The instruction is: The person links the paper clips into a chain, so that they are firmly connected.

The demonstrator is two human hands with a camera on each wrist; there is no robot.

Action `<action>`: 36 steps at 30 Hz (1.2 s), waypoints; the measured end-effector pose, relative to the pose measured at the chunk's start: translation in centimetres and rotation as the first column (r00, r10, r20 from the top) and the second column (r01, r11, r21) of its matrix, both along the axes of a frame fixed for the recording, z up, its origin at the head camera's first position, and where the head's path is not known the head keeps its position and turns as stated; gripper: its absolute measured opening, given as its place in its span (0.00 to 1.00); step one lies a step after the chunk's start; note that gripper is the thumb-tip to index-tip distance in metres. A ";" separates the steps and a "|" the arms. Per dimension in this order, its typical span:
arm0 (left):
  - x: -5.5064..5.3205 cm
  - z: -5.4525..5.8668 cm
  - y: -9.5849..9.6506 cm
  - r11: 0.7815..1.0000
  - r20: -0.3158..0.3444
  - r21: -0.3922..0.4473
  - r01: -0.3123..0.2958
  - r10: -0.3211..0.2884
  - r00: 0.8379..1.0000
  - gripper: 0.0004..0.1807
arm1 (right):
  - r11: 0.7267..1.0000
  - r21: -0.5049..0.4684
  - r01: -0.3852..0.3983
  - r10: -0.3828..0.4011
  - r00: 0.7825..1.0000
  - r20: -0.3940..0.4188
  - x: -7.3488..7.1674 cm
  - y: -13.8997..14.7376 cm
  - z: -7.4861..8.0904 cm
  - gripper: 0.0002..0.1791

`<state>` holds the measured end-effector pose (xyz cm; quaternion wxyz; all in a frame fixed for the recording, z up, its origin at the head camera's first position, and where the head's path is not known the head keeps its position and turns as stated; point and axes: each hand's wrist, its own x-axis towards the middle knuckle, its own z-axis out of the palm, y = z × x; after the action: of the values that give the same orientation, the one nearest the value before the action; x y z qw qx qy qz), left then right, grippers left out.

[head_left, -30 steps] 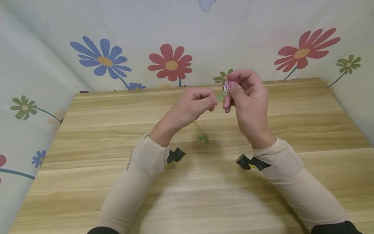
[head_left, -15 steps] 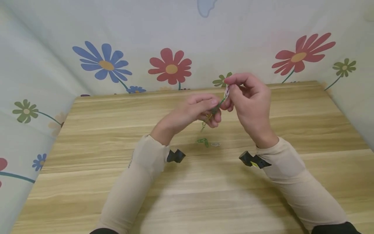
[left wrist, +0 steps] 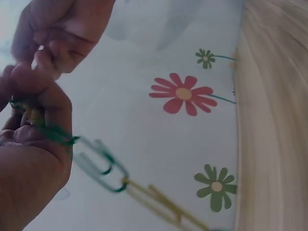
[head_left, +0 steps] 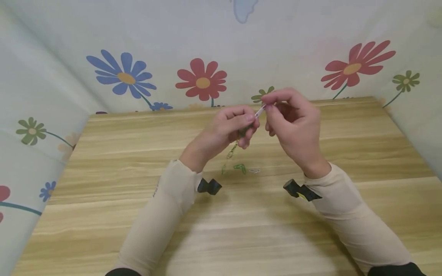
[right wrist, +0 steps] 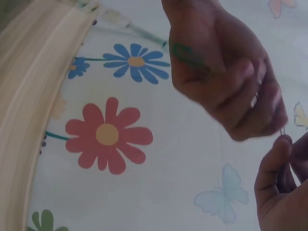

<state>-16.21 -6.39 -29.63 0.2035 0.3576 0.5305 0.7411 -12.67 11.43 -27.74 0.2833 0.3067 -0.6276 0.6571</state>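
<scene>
White paper clip (head_left: 260,111), held above the tabletop (head_left: 114,153) toward its far edge, should be light, springy and a bit slick, best pinched by its end loops: right hand (head_left: 295,122) pinches one end, left hand (head_left: 232,124) grips the dangling clip chain (left wrist: 126,181) at the other.

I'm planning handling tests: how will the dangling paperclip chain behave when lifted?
The paperclip chain should bend freely, since its separate links hang below the left hand. It's probably light, as its wire looks thin. Its open loops might snag.
</scene>
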 end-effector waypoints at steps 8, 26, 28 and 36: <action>-0.1 1.3 -2.0 0.991 -0.012 0.084 -0.105 0.107 0.994 0.13 | 0.939 0.339 -0.055 -0.036 0.966 0.257 -1.5 2.0 -0.1 0.08; 0.4 3.5 -3.5 0.976 -0.153 0.161 -0.144 0.169 0.974 0.13 | 0.162 0.899 -0.407 -0.093 0.900 0.425 -3.8 -1.7 -8.6 0.05; 0.4 3.5 -3.5 0.976 -0.151 0.158 -0.148 0.172 0.973 0.13 | 0.147 0.911 -0.385 -0.086 0.913 0.400 -3.6 -1.8 -8.9 0.05; 0.1 3.2 -3.6 0.958 -0.126 0.173 -0.230 0.253 0.959 0.13 | 0.127 0.926 -0.356 -0.063 0.929 0.366 -3.2 -2.3 -9.1 0.08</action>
<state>-16.15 -9.96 -26.47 0.0430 0.3585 0.5241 0.7713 -15.84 9.11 -36.88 -0.1587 0.3673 -0.9042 0.1497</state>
